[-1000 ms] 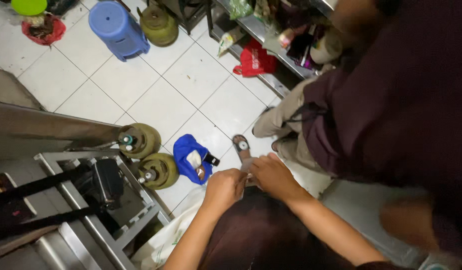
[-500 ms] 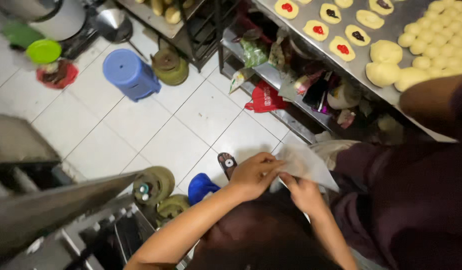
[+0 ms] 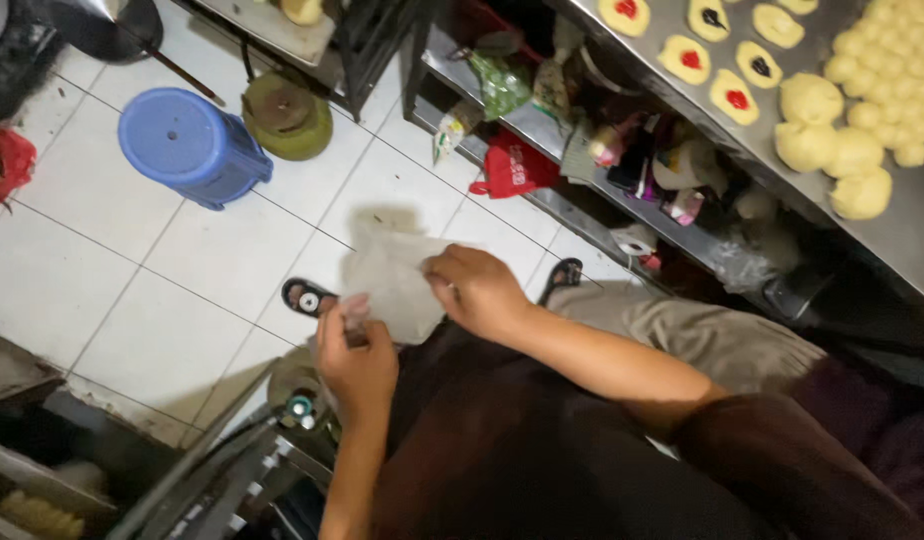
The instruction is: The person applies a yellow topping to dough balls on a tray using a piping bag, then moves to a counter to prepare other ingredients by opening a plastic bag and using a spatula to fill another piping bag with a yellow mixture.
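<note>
Both of my hands hold a thin, translucent plastic bag [image 3: 387, 275] in front of my dark apron. My left hand [image 3: 357, 355] pinches the bag's lower edge with closed fingers. My right hand [image 3: 479, 290] grips the bag's right side, fingers curled over it. The bag hangs spread out between the two hands, above the white tiled floor [image 3: 182, 260]. Nothing can be seen inside the bag.
A blue plastic stool [image 3: 189, 145] and an olive gas cylinder [image 3: 287, 115] stand on the floor at upper left. A steel table [image 3: 882, 230] at upper right carries filled pastries [image 3: 717, 60] and dough balls [image 3: 847, 130]. A cluttered shelf [image 3: 582, 150] sits below it. Another person's beige trousers [image 3: 702, 335] are at right.
The view has swung toward the floor and nearer. The bag now hangs spread wider between my hands, and my left hand has dropped lower along its edge.
</note>
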